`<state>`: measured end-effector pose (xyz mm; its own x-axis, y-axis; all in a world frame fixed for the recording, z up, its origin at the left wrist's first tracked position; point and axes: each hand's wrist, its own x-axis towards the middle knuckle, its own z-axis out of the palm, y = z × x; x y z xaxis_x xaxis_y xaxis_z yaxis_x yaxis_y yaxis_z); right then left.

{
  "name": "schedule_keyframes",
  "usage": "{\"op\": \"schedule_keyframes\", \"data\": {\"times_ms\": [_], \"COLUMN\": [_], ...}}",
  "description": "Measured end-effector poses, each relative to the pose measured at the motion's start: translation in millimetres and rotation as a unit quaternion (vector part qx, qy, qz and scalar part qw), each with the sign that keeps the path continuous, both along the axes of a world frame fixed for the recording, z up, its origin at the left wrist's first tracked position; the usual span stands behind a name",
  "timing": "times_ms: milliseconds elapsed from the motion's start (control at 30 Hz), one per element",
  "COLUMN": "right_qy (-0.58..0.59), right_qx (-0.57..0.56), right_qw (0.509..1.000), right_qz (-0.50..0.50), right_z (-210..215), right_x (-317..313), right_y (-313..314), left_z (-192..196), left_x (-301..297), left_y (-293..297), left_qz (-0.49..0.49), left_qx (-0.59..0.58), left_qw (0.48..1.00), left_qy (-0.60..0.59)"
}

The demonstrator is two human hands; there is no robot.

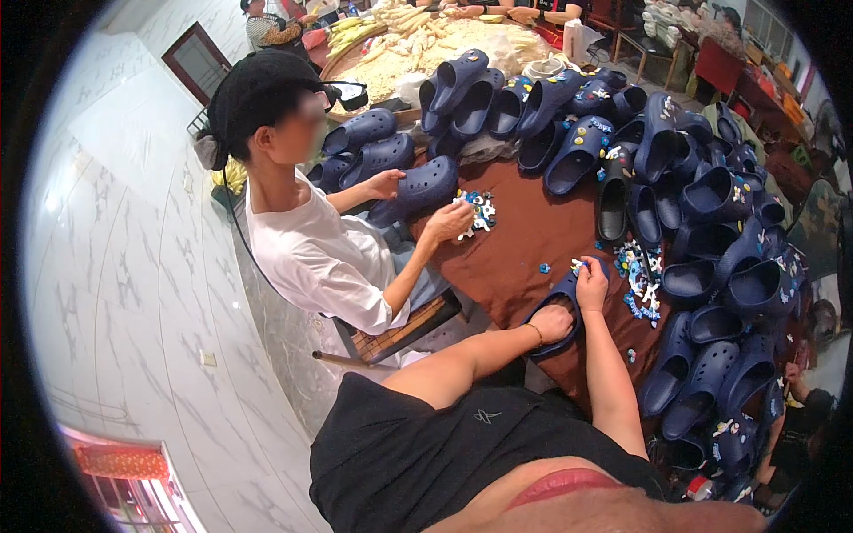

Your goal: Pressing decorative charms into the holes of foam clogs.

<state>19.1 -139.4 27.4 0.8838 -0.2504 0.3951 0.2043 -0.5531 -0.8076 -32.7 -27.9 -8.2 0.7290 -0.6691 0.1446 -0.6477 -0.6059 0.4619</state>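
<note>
A navy blue clog [538,341] rests at the near edge of the brown-covered table. My left hand [553,322] reaches into its foot opening, and the fingers are hidden inside. Over the toe end, my right hand [591,284] is closed in a pinch, with a small white-and-yellow shoe charm [577,264] at the fingertips. Just right of that hand lies a heap of blue and white shoe charms [641,282]. A single blue charm [545,267] sits on the cloth to the left of it.
Stacked navy clogs [711,280] crowd the table's right side and far edge. At left sits a co-worker [311,231] holding a clog [426,189], one hand at another charm heap [478,216]. The brown cloth [498,266] lies between us. Farther back is a pile of pale corn cobs [409,44].
</note>
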Motion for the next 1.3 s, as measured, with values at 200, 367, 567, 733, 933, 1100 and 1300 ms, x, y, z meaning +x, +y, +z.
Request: {"op": "schedule_keyframes", "data": {"times_ms": [200,367,567,733,933,1100,1300], "right_qy": [0.0,-0.003,0.016,0.015,0.012,-0.001,0.013], "right_qx": [-0.002,-0.001,-0.002,-0.014,-0.008,-0.011,-0.008], "right_qw": [1.0,1.0,1.0,1.0,1.0,1.0,1.0], "right_qz": [-0.002,0.004,0.009,0.011,0.013,0.015,0.015], "right_z": [5,4,10,9,9,10,13], "right_x": [-2,-1,-4,-4,-4,-4,-5], "right_y": [2,3,4,3,2,3,4], "left_z": [4,5,4,0,0,0,2], "left_x": [-1,-1,-1,-2,-2,-3,-3], "left_y": [0,2,2,2,1,3,2], "left_qz": [-0.002,-0.001,-0.005,-0.002,-0.003,-0.008,-0.003], "left_qx": [0.011,-0.005,0.009,-0.001,-0.005,-0.023,-0.015], "left_qw": [1.0,1.0,1.0,1.0,1.0,0.999,1.0], "left_qy": [-0.002,-0.02,0.007,-0.014,-0.016,-0.043,-0.023]}}
